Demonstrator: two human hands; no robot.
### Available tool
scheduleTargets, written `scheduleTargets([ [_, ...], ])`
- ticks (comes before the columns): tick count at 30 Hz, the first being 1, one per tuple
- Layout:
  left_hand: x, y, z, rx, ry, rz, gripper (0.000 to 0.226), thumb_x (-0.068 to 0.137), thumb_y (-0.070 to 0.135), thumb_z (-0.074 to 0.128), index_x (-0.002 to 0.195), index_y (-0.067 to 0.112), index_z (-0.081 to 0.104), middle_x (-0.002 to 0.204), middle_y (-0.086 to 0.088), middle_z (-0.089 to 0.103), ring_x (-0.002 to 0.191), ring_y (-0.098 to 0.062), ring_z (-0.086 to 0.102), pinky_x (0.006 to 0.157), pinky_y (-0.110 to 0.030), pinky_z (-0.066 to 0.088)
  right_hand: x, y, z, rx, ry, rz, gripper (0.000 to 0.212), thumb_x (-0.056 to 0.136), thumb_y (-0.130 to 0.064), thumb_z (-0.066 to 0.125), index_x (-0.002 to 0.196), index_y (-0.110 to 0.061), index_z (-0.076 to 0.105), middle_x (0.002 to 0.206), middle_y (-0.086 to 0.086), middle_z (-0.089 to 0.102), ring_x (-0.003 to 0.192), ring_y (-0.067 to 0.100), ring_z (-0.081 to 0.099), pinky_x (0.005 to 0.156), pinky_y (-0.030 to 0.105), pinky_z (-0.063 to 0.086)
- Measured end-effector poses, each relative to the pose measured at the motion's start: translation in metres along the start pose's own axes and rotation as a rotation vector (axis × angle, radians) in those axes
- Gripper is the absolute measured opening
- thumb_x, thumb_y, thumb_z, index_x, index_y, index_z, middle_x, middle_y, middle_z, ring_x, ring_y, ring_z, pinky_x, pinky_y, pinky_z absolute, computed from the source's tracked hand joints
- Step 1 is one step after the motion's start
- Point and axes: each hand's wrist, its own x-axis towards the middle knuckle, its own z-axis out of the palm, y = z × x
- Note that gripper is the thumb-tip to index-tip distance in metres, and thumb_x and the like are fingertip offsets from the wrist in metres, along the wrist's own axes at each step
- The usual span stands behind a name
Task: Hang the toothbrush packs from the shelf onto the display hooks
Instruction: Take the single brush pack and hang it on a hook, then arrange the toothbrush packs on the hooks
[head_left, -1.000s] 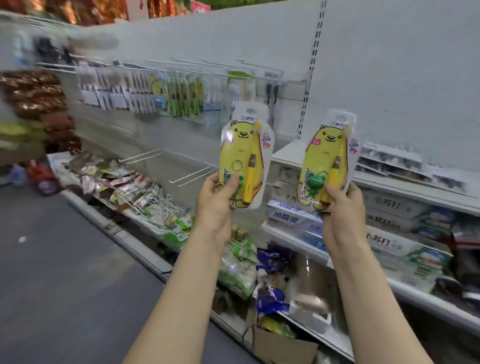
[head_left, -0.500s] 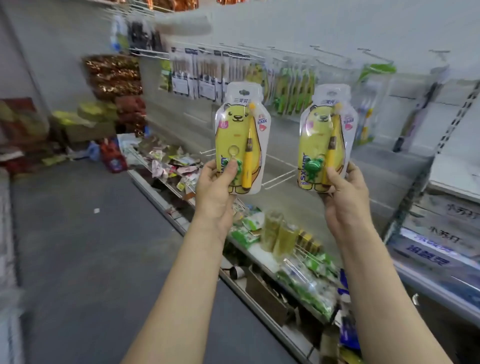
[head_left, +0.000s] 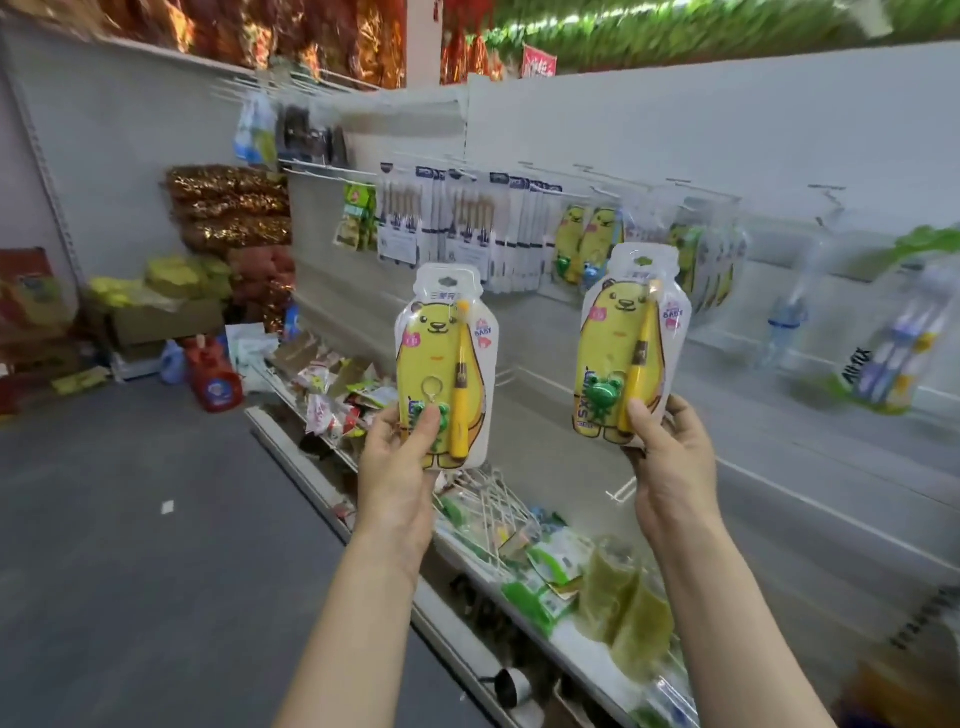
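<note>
I wear the single camera on my head, and it looks forward and slightly down along a shop aisle. Its wide lens bends the white back panel (head_left: 675, 130) across the upper right, while grey floor (head_left: 130, 571) fills the lower left. My forearms rise from the bottom edge. My left hand (head_left: 400, 467) grips the left yellow pack (head_left: 441, 343) and my right hand (head_left: 670, 462) the right yellow pack (head_left: 618, 332), nearest the lens, around centre. The hanging packs (head_left: 467, 223) sit farther off, above centre, blurred.
</note>
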Motion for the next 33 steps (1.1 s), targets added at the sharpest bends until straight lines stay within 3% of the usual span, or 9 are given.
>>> scheduleTargets([
  [5, 0.099, 0.022, 0.008, 0.011, -0.052, -0.021, 0.026, 0.091, 0.013, 0.066, 0.116, 0.015, 0.061, 0.113, -0.011, 0.073, 0.098, -0.025, 0.072, 0.081, -0.038, 0.056, 0.070, 0.041, 0.063, -0.001, -0.008, -0.019, 0.020, 0.092, -0.005, 0.065, 0.108, -0.017, 0.062, 0.108, 0.010, 0.072, 0.099, 0.023, 0.066, 0.077, 0.030, 0.054],
  [10, 0.194, 0.050, 0.022, -0.004, -0.101, -0.011, 0.032, 0.092, 0.015, 0.065, 0.122, 0.012, 0.057, 0.111, -0.012, 0.073, 0.091, -0.023, 0.073, 0.088, -0.043, 0.054, 0.139, 0.069, 0.130, -0.045, -0.014, -0.049, 0.021, 0.090, -0.006, 0.068, 0.107, -0.018, 0.064, 0.108, 0.010, 0.074, 0.098, 0.024, 0.068, 0.083, 0.037, 0.053],
  [15, 0.262, 0.057, 0.023, -0.004, -0.124, -0.051, 0.034, 0.090, 0.014, 0.065, 0.123, 0.012, 0.057, 0.111, -0.011, 0.073, 0.094, -0.023, 0.071, 0.094, -0.042, 0.051, 0.180, 0.098, 0.172, -0.070, 0.027, -0.030, 0.023, 0.091, -0.005, 0.067, 0.111, -0.013, 0.062, 0.108, 0.011, 0.074, 0.098, 0.026, 0.070, 0.077, 0.033, 0.055],
  [20, 0.323, 0.053, 0.047, -0.009, -0.243, -0.096, 0.040, 0.088, 0.007, 0.065, 0.126, 0.004, 0.053, 0.117, -0.018, 0.068, 0.099, -0.029, 0.066, 0.103, -0.052, 0.047, 0.210, 0.103, 0.185, -0.070, 0.134, -0.100, 0.026, 0.092, -0.003, 0.065, 0.117, -0.011, 0.059, 0.101, 0.006, 0.076, 0.091, 0.020, 0.072, 0.077, 0.032, 0.055],
  [23, 0.352, 0.048, 0.061, 0.003, -0.346, -0.172, 0.043, 0.076, 0.012, 0.070, 0.118, 0.006, 0.058, 0.116, -0.019, 0.070, 0.093, -0.027, 0.069, 0.093, -0.046, 0.052, 0.217, 0.108, 0.187, -0.081, 0.213, -0.139, 0.026, 0.092, -0.003, 0.065, 0.115, -0.015, 0.060, 0.095, 0.001, 0.078, 0.089, 0.017, 0.073, 0.073, 0.029, 0.055],
  [27, 0.388, 0.042, 0.068, 0.022, -0.466, -0.262, 0.031, 0.088, 0.006, 0.066, 0.117, 0.005, 0.058, 0.113, -0.018, 0.071, 0.093, -0.026, 0.070, 0.086, -0.040, 0.055, 0.226, 0.118, 0.198, -0.140, 0.295, -0.168, 0.024, 0.093, -0.006, 0.066, 0.113, -0.018, 0.061, 0.097, 0.002, 0.077, 0.089, 0.018, 0.073, 0.072, 0.030, 0.054],
  [33, 0.416, 0.044, 0.065, 0.024, -0.537, -0.340, 0.023, 0.088, 0.006, 0.064, 0.110, 0.006, 0.059, 0.109, -0.017, 0.071, 0.086, -0.023, 0.070, 0.079, -0.037, 0.054, 0.243, 0.131, 0.227, -0.179, 0.323, -0.181, 0.026, 0.092, -0.008, 0.067, 0.116, -0.018, 0.061, 0.102, 0.005, 0.077, 0.094, 0.022, 0.073, 0.074, 0.031, 0.055],
])
